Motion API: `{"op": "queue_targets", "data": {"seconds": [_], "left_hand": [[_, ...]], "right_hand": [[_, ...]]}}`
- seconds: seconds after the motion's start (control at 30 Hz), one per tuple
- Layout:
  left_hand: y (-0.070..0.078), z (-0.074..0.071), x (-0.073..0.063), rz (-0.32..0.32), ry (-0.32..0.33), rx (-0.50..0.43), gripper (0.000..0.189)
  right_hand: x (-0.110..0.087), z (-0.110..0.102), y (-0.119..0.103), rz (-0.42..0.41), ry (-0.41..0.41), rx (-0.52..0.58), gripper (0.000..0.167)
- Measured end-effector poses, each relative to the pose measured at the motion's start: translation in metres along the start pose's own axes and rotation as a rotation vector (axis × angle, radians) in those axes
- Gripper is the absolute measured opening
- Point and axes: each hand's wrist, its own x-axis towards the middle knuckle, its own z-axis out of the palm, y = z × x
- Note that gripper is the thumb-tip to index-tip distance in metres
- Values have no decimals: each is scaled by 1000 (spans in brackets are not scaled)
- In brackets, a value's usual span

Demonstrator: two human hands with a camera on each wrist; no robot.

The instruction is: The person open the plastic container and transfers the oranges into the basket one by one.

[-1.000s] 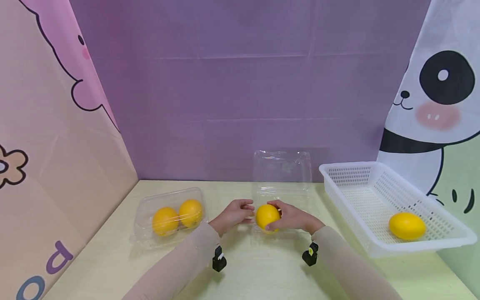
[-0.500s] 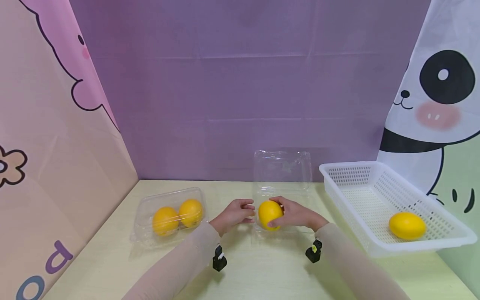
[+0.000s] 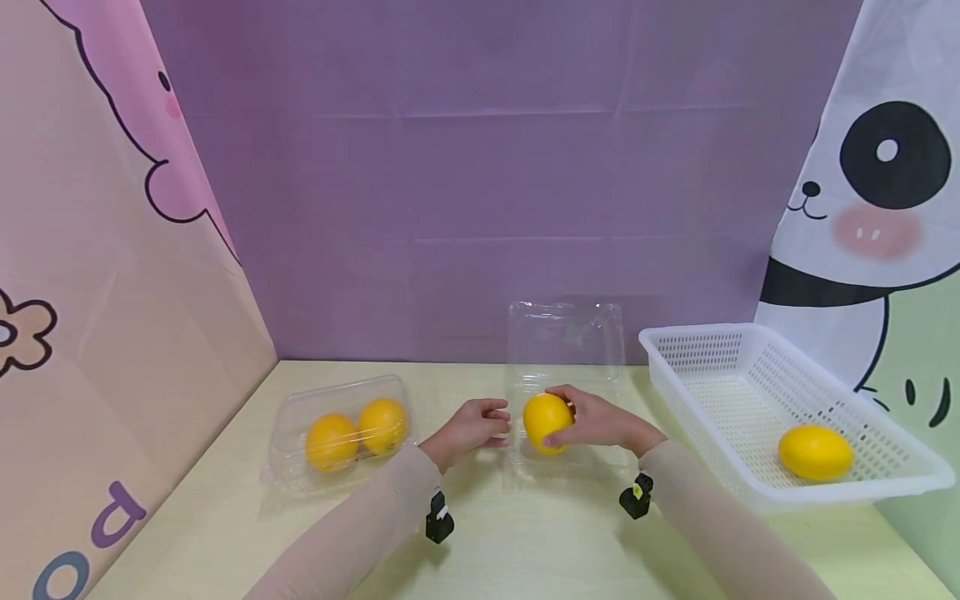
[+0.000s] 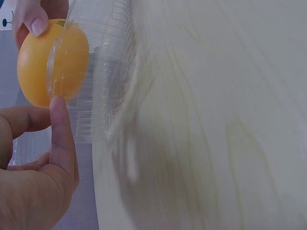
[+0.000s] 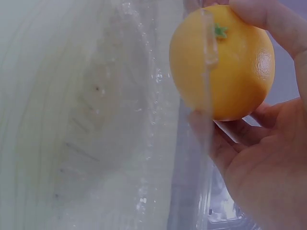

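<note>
An orange (image 5: pixel 230 72) with a small green star-shaped stem mark is held in my right hand (image 3: pixel 603 422), thumb on one side and fingers on the other. It is partly inside the base of an open clear plastic clamshell box (image 4: pixel 103 96), whose near wall crosses in front of it in both wrist views. My left hand (image 3: pixel 467 429) is at the box's left side, and its thumb and forefinger pinch the rim in the left wrist view. The raised lid (image 3: pixel 566 337) leans back toward the purple backdrop.
Left on the table (image 3: pixel 480 550), a closed clear box (image 3: pixel 337 392) contains two oranges (image 3: pixel 382 426). At right stands a white perforated basket (image 3: pixel 712 417), with one oval yellow-orange fruit (image 3: pixel 815 452) near its front end. Printed cloth panels border the table's back and sides.
My right hand has shifted slightly right and farther back, bringing the orange along. The left hand, the boxes and the basket stay where they were.
</note>
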Motion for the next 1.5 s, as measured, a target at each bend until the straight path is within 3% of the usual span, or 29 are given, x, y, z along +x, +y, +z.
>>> {"op": "queue_targets", "data": {"seconds": [0.8,1.5], "left_hand": [[1,1,0,4,1,-8,52],[-3,1,2,28,-6,-39,54]], "right_hand": [[-6,-28,-8,-26,21,-31,86],[-21,-59,-20,5,58,-83,88]]}}
